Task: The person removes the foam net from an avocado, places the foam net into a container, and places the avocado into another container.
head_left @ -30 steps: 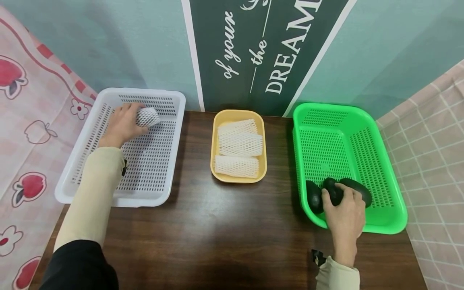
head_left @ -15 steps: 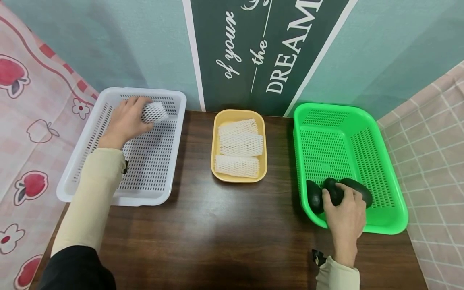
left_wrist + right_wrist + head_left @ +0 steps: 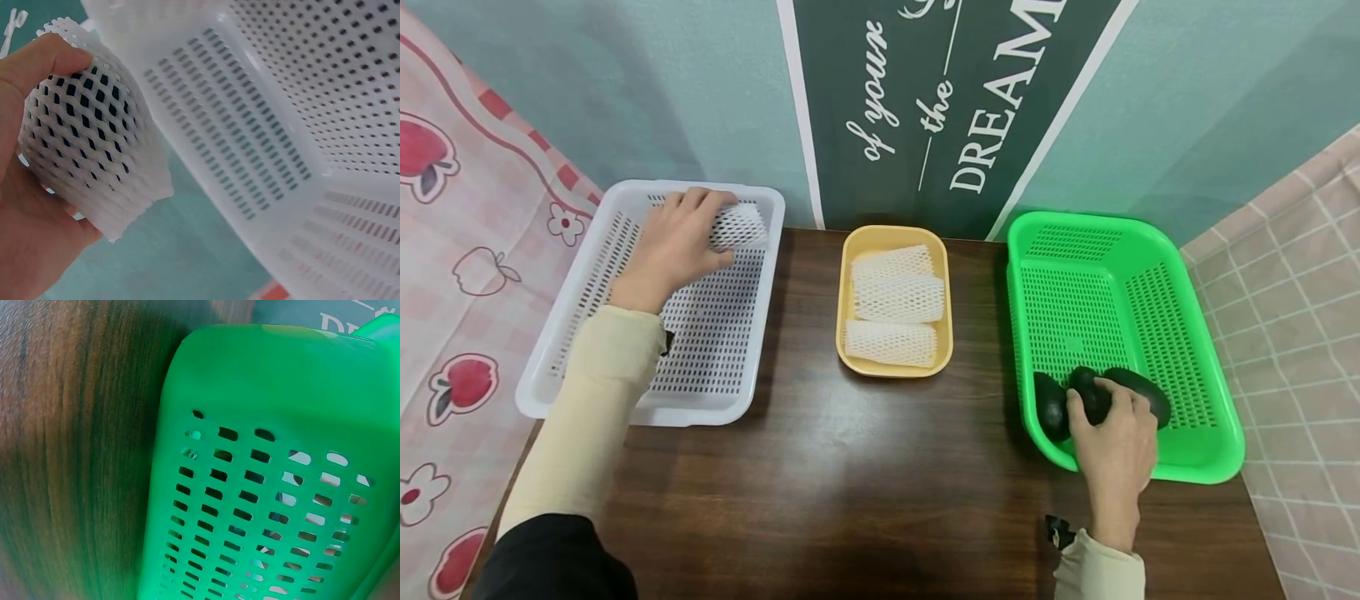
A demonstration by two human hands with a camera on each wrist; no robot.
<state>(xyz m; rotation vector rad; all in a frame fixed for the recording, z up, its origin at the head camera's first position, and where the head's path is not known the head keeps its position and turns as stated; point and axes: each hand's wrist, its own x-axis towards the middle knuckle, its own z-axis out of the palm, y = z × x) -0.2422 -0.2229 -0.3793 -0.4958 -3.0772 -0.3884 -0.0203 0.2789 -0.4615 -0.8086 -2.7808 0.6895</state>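
My left hand [image 3: 677,242] is over the far part of the white basket [image 3: 700,400] and grips a dark fruit wrapped in a white foam net sleeve [image 3: 739,226]. In the left wrist view the thumb presses on the foam net sleeve [image 3: 94,125], and dark skin shows through its mesh. On the right, my right hand [image 3: 1116,437] reaches into the green basket [image 3: 1120,250] and grips a dark avocado [image 3: 1088,396] between thumb and fingers. Another avocado [image 3: 1051,408] lies to its left, and one [image 3: 1138,393] to its right. The right wrist view shows only the green basket's outer wall [image 3: 281,381].
Between the baskets stands a small yellow tray [image 3: 895,233] with several white foam nets [image 3: 898,298] in it. All stand on a dark wooden table [image 3: 865,467]. A printed wall [image 3: 925,100] rises behind, with patterned cloths at both sides.
My left hand has moved right and slightly away with the sleeved fruit, toward the white basket's far right corner. My right hand has stayed on the same avocado.
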